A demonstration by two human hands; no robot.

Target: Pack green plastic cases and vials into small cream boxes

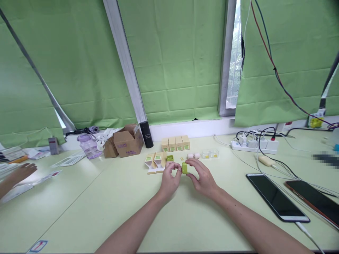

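Note:
My right hand (202, 178) pinches a small green case (184, 168) just above the pale green table (111, 208). My left hand (171, 180) is curled beside it, fingertips close to the case's left side; what they hold, if anything, is too small to make out. Just behind my hands lie two opened cream boxes (155, 162), another small green piece (170, 158), two pinkish white pieces (193, 155) and two clear little cases (210, 153). A row of several shut cream boxes (175, 143) stands farther back.
A black cylinder (146, 134), brown cartons (124, 143) and a purple bottle (89, 145) stand at the back left. A power strip (254, 144) with cables and two phones (278, 197) lie to the right. Another person's hand (22, 173) rests at the far left.

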